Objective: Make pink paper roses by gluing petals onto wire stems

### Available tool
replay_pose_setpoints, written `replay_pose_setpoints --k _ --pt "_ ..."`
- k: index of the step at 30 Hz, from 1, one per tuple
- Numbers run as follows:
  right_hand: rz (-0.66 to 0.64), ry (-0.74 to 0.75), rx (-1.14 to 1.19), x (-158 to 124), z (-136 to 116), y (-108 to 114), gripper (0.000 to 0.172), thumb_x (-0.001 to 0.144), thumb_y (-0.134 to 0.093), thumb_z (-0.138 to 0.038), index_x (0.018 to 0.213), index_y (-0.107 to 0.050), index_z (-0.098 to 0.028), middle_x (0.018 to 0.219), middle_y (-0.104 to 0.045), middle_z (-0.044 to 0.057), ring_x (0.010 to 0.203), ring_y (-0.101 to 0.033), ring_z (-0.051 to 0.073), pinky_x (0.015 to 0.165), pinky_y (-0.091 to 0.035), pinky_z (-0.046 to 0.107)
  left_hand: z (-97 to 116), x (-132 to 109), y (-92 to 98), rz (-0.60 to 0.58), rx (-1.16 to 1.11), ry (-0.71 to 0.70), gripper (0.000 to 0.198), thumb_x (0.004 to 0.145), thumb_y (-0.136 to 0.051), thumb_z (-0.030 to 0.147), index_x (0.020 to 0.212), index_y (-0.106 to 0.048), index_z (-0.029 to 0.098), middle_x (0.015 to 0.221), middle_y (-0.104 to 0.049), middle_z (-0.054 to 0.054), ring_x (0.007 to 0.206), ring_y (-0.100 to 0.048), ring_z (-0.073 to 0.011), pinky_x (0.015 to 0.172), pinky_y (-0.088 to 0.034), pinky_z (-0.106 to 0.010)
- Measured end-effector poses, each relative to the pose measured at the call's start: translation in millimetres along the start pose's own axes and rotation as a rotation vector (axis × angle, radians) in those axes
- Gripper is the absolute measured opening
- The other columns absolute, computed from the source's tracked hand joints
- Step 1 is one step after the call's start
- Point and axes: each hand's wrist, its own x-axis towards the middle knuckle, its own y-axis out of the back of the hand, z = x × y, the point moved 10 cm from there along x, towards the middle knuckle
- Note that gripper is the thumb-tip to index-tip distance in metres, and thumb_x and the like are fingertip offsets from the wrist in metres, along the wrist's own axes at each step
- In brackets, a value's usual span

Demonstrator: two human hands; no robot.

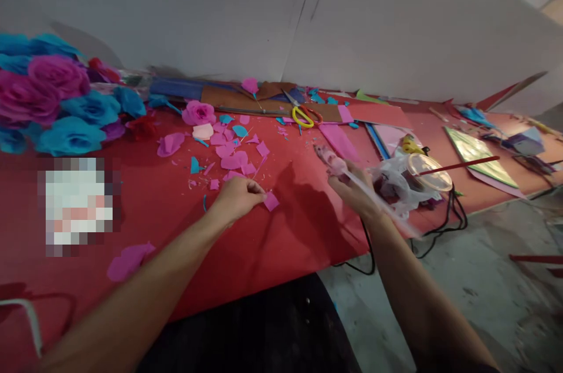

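Note:
Between thumb and forefinger, my left hand (240, 196) pinches a small pink paper square (271, 201) just above the red tabletop (211, 267). My right hand (352, 182) is wrapped round a pale pink hot glue gun (328, 157), its nozzle pointing up and to the left. A long translucent glue stick (373, 197) runs back from it over my forearm. Loose pink paper petals (233, 160) and blue scraps (240, 131) lie beyond my left hand. A finished-looking pink paper rose (199, 112) sits among them.
Blue, pink and red paper flowers (73, 106) are heaped at the left. Yellow-and-orange scissors (302, 115) lie near the wall. To the right are a plastic bag (393, 182), a clear round tub (428, 170) and a red stick (461, 166). Black cords (451, 220) hang off the edge.

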Motion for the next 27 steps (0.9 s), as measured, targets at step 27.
replay_pose_setpoints --k 27 --pt "-0.521 0.151 0.384 -76 -51 -54 0.018 0.084 -0.053 -0.027 0.095 -0.067 -0.024 0.102 -0.071 0.006 0.096 -0.066 0.021 0.086 -0.051 0.035 8 -1 3.5 0.039 0.128 -0.027 0.01 0.065 -0.066 0.027 0.062 -0.072 0.019 0.067 -0.072 -0.005 0.065 -0.063 -0.0187 0.062 -0.042 -0.03"
